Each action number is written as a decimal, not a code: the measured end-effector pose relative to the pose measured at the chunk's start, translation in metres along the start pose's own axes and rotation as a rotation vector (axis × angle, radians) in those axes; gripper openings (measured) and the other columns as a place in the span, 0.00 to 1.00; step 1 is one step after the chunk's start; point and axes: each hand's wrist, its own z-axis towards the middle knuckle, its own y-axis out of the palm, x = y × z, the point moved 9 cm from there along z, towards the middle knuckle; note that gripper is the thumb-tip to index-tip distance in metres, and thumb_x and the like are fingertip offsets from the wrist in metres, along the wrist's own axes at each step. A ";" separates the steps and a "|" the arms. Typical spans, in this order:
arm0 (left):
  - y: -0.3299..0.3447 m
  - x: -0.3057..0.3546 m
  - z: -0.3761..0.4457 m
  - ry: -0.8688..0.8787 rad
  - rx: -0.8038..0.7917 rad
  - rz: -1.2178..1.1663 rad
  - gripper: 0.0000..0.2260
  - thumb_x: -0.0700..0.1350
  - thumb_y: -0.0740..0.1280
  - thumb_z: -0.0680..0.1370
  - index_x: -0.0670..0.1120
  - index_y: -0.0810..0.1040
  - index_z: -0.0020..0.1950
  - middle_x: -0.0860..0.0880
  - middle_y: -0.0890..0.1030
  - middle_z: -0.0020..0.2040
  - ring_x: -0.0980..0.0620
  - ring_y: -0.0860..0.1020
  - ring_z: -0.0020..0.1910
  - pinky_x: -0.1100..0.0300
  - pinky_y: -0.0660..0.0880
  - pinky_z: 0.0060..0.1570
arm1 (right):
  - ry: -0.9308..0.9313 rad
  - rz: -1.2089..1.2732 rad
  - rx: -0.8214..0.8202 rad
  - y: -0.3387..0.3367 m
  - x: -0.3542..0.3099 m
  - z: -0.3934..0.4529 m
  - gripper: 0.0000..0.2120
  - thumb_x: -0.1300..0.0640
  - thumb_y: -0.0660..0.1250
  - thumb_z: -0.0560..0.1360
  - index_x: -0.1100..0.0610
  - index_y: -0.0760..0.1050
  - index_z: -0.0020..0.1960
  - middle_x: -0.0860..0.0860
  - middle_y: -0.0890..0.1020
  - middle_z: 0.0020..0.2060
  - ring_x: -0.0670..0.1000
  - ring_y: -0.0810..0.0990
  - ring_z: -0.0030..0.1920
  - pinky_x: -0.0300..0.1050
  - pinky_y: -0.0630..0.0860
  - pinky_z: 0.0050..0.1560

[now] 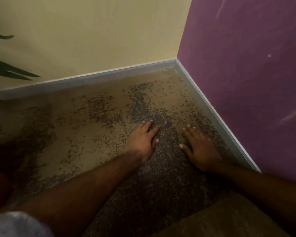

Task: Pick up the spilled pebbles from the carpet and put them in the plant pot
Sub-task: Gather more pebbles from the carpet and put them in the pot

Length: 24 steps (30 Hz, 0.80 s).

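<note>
Matt tan carpet with short rough pile, gritty dark pebbles, smooth painted walls, satin grey skirting board

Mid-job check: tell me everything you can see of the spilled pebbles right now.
The pebbles are small, dark grey-brown grains strewn over the tan carpet in the room corner. They lie densest in a band running toward the camera between the two hands, thinner in patches to the left and toward the skirting board. The left hand and right hand rest flat on them, fingers spread. None look lifted.
</note>
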 end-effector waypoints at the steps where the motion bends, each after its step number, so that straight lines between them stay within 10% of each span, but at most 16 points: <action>1: 0.001 -0.001 0.002 0.004 0.007 0.013 0.21 0.53 0.57 0.80 0.52 0.68 0.73 0.46 0.64 0.76 0.43 0.62 0.74 0.52 0.59 0.73 | -0.002 0.012 0.018 0.004 0.002 -0.001 0.34 0.35 0.43 0.76 0.50 0.53 0.78 0.50 0.56 0.78 0.53 0.54 0.77 0.54 0.55 0.74; 11: -0.013 -0.007 -0.006 0.168 0.274 -0.147 0.07 0.40 0.67 0.76 0.46 0.83 0.52 0.47 0.77 0.46 0.47 0.76 0.46 0.55 0.73 0.44 | -0.046 0.097 0.135 0.005 0.010 0.001 0.27 0.42 0.48 0.79 0.52 0.62 0.75 0.51 0.66 0.74 0.54 0.63 0.74 0.52 0.59 0.70; 24: -0.012 -0.013 -0.005 0.061 0.225 -0.124 0.10 0.50 0.63 0.79 0.48 0.81 0.53 0.50 0.75 0.47 0.51 0.72 0.47 0.53 0.73 0.43 | 0.068 0.027 0.202 -0.011 -0.054 0.078 0.29 0.36 0.55 0.76 0.53 0.65 0.69 0.57 0.71 0.63 0.59 0.67 0.63 0.56 0.65 0.61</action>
